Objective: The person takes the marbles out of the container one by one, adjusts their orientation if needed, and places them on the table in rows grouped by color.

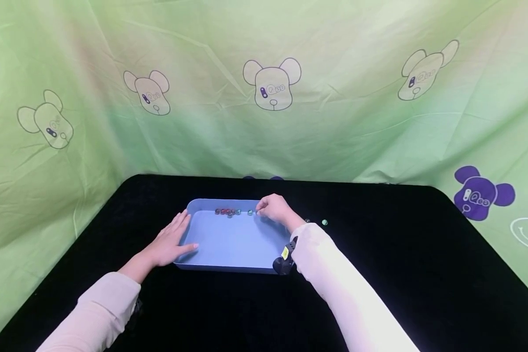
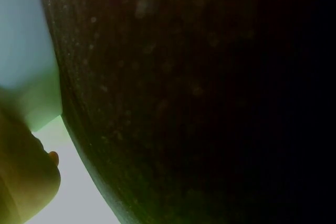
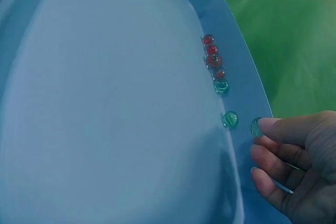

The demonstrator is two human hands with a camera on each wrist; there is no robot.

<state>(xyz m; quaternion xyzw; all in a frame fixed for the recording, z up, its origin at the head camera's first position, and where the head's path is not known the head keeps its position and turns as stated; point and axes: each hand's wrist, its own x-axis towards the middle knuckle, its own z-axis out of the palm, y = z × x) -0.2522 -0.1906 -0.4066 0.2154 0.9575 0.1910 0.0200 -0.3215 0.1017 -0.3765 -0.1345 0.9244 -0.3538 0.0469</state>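
A blue rectangular tray (image 1: 233, 242) lies on the black tabletop. My left hand (image 1: 169, 244) rests on its left rim with straight fingers, the thumb reaching over the near left corner. Over the tray's far side, my right hand (image 1: 275, 208) pinches a green glass marble (image 3: 255, 127) between thumb and fingertips. Beside it in the tray is another green marble (image 3: 230, 119). Farther left along the far wall sits a row of red marbles (image 3: 212, 50) with a green marble (image 3: 221, 86) at its end. The left wrist view is mostly dark, with part of the hand (image 2: 29, 177) at lower left.
On the black tabletop (image 1: 400, 264), a green marble (image 1: 324, 222) lies to the right of the tray, and another marble (image 1: 307, 221) shows partly beside the right wrist. A green curtain (image 1: 211, 122) printed with bear heads hangs behind the table.
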